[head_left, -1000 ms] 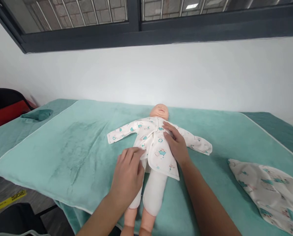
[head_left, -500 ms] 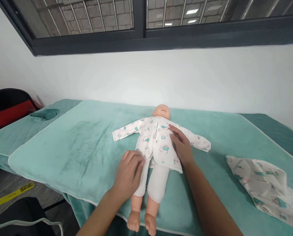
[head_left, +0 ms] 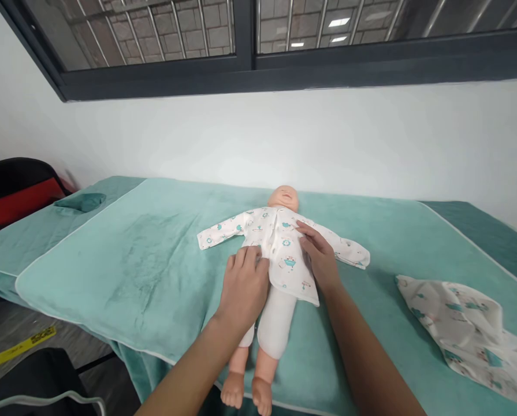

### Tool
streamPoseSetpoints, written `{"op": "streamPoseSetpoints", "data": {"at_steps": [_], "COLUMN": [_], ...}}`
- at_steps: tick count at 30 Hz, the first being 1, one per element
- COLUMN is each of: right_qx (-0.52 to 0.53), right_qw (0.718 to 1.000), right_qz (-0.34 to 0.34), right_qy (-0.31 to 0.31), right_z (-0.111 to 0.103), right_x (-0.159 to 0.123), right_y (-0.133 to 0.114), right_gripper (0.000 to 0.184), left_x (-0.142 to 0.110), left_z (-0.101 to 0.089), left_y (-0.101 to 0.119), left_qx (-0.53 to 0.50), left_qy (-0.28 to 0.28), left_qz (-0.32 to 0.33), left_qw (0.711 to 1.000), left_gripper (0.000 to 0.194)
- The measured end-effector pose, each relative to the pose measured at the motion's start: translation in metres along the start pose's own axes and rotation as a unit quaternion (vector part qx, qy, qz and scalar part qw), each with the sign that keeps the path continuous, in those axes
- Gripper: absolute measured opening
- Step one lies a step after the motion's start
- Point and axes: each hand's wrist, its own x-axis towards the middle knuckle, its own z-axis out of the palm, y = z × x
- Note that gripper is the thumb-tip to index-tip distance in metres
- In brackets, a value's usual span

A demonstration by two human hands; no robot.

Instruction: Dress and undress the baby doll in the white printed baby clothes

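Note:
A baby doll (head_left: pixel 284 198) lies on its back, head toward the wall and bare feet toward me. It wears a white printed baby shirt (head_left: pixel 288 274) with long sleeves spread to both sides, and white covering shows on its legs. My left hand (head_left: pixel 246 283) is on the shirt's lower left front, fingers bent and closed at the cloth; their tips are partly hidden. On the right side of the chest rests my right hand (head_left: pixel 321 257), its fingers extended and a little apart, touching the shirt.
A green padded blanket (head_left: pixel 154 277) covers the table. Crumpled printed white cloth (head_left: pixel 470 323) lies at the right. A black and red object (head_left: pixel 19 193) stands at far left. Behind is a white wall (head_left: pixel 197 138) under a dark window frame (head_left: pixel 284 74).
My left hand has moved up and right, from the shirt's lower left hem onto its front near the middle. The right hand has stayed nearly in place.

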Motion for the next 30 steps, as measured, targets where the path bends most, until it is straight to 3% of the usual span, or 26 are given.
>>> {"op": "streamPoseSetpoints", "data": {"at_steps": [9,13,15,17,23,26,30], "right_qx": [0.024,0.032,0.035,0.041,0.036,0.019,-0.124], "right_qw": [1.0,0.999,0.999,0.999,0.999,0.999,0.978], "right_qz": [0.013,0.02,0.02,0.02,0.011,-0.001,0.041], "right_qy": [-0.002,0.007,0.011,0.013,0.009,0.036,0.165], "right_z": [0.0,0.0,0.0,0.0,0.001,0.001,-0.006], "right_x": [0.0,-0.001,0.0,0.0,0.0,-0.001,-0.002], "right_y": [-0.002,-0.003,-0.003,-0.002,-0.002,-0.003,0.0], "right_gripper": [0.018,0.017,0.017,0.016,0.015,0.015,0.021], "left_x": [-0.009,-0.009,-0.01,-0.013,-0.024,-0.024,-0.013], "left_z": [0.002,0.005,0.005,0.004,-0.003,-0.003,0.01], "left_y": [0.001,-0.005,-0.007,-0.008,-0.009,-0.016,-0.037], "left_qx": [-0.033,-0.14,-0.221,-0.27,-0.29,-0.33,-0.377], "left_qy": [-0.013,0.074,0.132,0.153,0.078,0.086,0.065], "left_qz": [-0.038,-0.055,-0.039,-0.008,0.055,-0.021,-0.211], "left_qw": [0.999,0.986,0.965,0.95,0.952,0.94,0.9], "left_gripper": [0.021,0.017,0.016,0.015,0.006,0.012,0.015]}}
